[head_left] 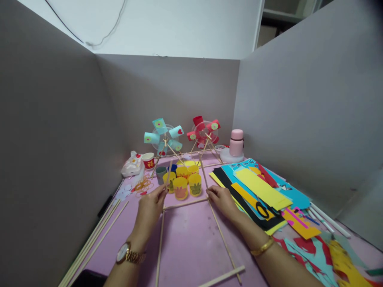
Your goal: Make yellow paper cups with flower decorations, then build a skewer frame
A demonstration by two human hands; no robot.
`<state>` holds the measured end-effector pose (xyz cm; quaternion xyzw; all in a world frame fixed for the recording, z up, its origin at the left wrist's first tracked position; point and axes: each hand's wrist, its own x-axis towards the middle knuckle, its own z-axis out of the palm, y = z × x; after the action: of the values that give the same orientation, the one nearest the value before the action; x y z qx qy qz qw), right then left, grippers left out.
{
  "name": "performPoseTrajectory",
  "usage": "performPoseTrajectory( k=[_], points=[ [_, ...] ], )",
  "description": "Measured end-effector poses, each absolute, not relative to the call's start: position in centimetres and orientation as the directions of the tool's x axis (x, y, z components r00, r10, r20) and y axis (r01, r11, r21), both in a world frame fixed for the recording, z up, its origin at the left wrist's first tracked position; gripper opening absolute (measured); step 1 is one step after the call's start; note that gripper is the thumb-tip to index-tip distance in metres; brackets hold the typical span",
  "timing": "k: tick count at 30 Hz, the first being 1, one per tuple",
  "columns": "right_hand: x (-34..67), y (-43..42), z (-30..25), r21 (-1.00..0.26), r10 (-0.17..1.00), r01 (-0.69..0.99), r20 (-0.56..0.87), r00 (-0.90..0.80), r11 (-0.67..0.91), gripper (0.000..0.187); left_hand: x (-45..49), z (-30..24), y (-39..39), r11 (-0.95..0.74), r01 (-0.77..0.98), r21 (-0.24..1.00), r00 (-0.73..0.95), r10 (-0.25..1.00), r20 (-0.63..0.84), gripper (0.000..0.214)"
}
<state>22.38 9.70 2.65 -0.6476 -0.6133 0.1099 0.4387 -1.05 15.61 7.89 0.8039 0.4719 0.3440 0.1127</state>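
Observation:
My left hand point(151, 205), with a watch on its wrist, pinches the left wooden stick point(160, 243), whose upper end points away from me. My right hand point(223, 201), a gold bracelet on the wrist, pinches the right wooden stick point(221, 235). A shorter cross stick point(186, 203) spans between the two near my fingertips. At the front, another stick point(224, 276) crosses the right stick's lower end. Just beyond my hands stand several yellow paper rings point(180, 189) with leaf-like cutouts, beside a grey ring point(160, 175) and a partly hidden blue one.
Behind stand a light blue paper wheel point(165, 137) and a red one point(204, 131) on stick frames. Coloured paper point(260, 187) with scissors point(263, 209) lies right, a pink flask point(236, 143) behind it. Loose sticks point(92, 243), rubber bands point(143, 185) and a paper cup point(148, 161) are left.

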Motion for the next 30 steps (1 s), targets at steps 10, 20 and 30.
performPoseTrajectory(
  k=[10,20,30],
  points=[
    [21.4,9.8,2.0,-0.646,0.897,0.745,0.414,0.156,0.168,0.024,-0.7,7.7,15.4,-0.539,0.64,0.548,0.324,0.836,0.443,0.032],
    [20.9,9.8,2.0,-0.677,0.897,0.712,0.413,0.159,0.186,0.026,-0.7,8.0,14.7,-0.561,0.545,0.623,0.353,0.828,0.436,0.027],
    [17.8,4.0,8.5,-0.844,0.943,0.434,0.331,-0.04,0.315,0.03,1.0,11.5,8.3,-0.325,0.157,0.933,0.446,0.866,0.226,0.042]
  ],
)
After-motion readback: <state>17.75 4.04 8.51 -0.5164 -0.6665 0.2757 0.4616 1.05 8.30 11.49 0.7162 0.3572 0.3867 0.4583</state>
